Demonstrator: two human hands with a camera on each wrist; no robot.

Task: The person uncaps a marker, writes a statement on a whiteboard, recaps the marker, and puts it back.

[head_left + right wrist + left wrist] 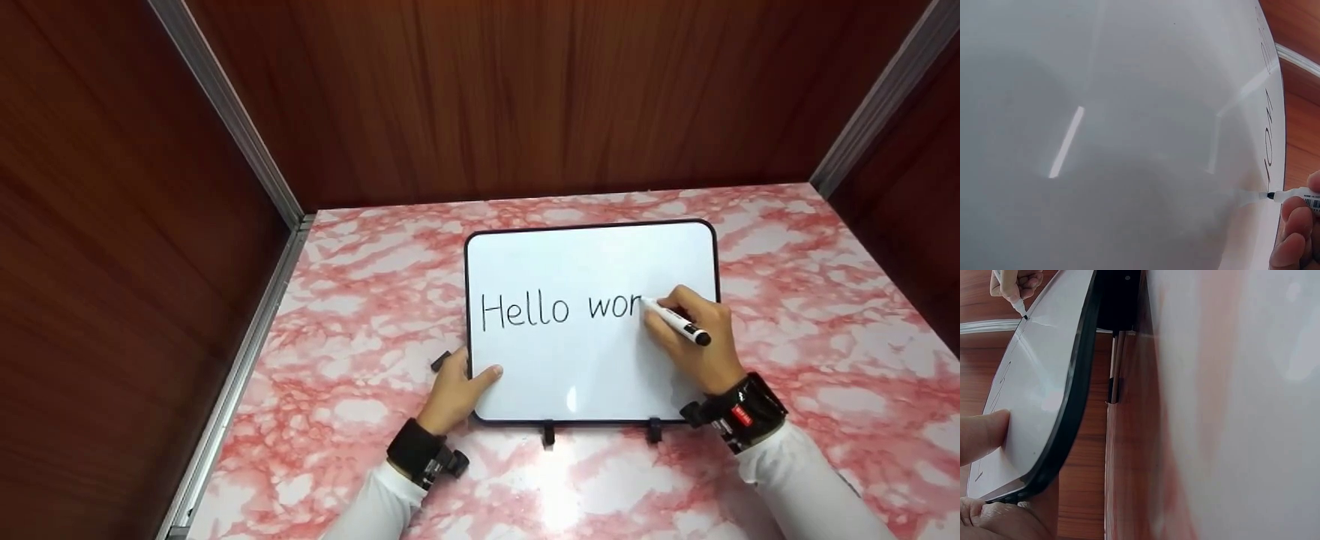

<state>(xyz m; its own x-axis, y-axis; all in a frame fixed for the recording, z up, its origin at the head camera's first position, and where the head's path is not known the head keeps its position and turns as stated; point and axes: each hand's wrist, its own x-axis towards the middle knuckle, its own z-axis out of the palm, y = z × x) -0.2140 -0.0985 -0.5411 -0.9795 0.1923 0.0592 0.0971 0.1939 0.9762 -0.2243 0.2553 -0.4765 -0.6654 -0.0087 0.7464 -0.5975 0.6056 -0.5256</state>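
Observation:
A whiteboard [555,382] with a dark frame stands tilted on the table, with "Hello wor" handwritten across it in black. My right hand [701,341] pinches a white marker [679,322] with a black end. In the right wrist view the marker's black tip [1271,196] is at the board's surface, by the last letter. My left hand [454,394] grips the board's lower left edge. Its thumb [985,436] lies on the white face in the left wrist view, while the other fingers are behind the frame.
Small black feet [549,433] prop the board's lower edge. Beneath it spreads a red-and-white marbled tabletop [360,315]. Brown wood-grain panels [525,97] enclose the back and sides, joined by metal corner strips [232,112]. Both wrists wear black camera straps [416,450].

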